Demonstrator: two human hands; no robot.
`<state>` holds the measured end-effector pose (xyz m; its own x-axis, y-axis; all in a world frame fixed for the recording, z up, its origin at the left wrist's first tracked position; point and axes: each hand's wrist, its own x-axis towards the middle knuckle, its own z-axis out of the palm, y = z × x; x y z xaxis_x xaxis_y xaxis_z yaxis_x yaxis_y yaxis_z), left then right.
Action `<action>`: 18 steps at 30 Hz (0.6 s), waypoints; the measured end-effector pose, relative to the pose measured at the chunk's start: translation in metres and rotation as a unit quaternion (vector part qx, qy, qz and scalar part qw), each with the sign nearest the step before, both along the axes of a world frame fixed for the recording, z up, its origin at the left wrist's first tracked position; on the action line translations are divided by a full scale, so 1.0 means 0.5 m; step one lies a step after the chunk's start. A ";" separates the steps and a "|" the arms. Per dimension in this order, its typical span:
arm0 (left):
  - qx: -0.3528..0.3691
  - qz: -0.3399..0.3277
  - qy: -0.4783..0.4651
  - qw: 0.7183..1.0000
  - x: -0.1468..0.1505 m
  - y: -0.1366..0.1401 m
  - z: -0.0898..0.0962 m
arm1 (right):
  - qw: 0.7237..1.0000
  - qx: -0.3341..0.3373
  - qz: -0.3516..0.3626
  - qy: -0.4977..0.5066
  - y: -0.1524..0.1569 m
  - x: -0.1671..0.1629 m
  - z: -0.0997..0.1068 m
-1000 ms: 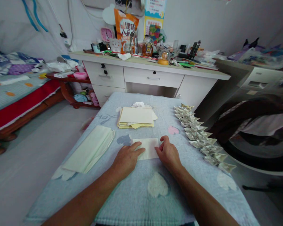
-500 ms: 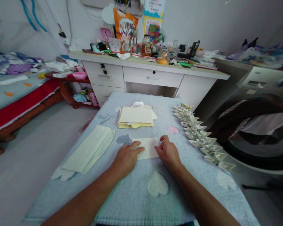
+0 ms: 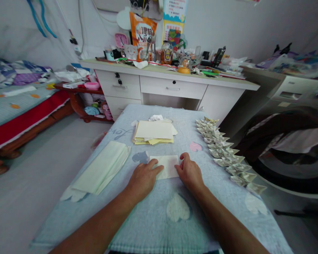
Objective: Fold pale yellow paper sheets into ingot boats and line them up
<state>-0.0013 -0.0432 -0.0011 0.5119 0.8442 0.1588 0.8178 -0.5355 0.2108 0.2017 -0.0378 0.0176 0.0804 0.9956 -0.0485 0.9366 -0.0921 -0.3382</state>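
Observation:
A small cream sheet of paper [image 3: 169,167] lies flat on the quilted blue cloth in front of me. My left hand [image 3: 144,176] rests on its left side, thumb and forefinger spread over the paper. At the right edge, the thumb of my right hand [image 3: 189,172] touches the sheet, with the forefinger bent and apart from it; the other fingers are partly hidden. Beyond the sheet sits a stack of cream and yellow paper [image 3: 154,129]. To the left are larger folded pale sheets [image 3: 102,167]. Rows of folded paper boats [image 3: 222,151] stand on the right.
The blue cloth [image 3: 151,229] covers the work surface. Crumpled white tissue [image 3: 155,118] lies behind the stack. A white desk [image 3: 172,88] crowded with jars and packets stands at the back. A bed [image 3: 18,102] is at left, a front-loading washing machine [image 3: 288,106] at right.
The view has shifted slightly, so everything appears a little lower and further right. Both hands keep their places at the small sheet.

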 end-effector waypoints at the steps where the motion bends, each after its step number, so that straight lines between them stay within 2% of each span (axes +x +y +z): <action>1: 0.006 0.003 0.006 1.000 0.001 -0.002 0.003 | 1.000 0.004 0.005 -0.002 -0.001 0.000 0.000; 5: 0.035 0.016 0.019 0.999 0.005 -0.009 0.014 | 0.998 0.041 0.038 -0.006 -0.005 0.000 -0.001; 11: 0.031 -0.036 -0.039 0.998 0.005 0.000 0.004 | 0.980 0.080 0.177 -0.044 -0.003 -0.003 -0.005; 18: 0.020 -0.044 -0.053 0.997 0.003 0.006 -0.005 | 0.980 0.085 0.170 -0.051 -0.012 -0.014 -0.001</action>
<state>0.0003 -0.0403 -0.0036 0.5622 0.7891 0.2477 0.7420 -0.6135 0.2703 0.1950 -0.0440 0.0173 -0.2619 0.9586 0.1118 0.9331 0.2811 -0.2241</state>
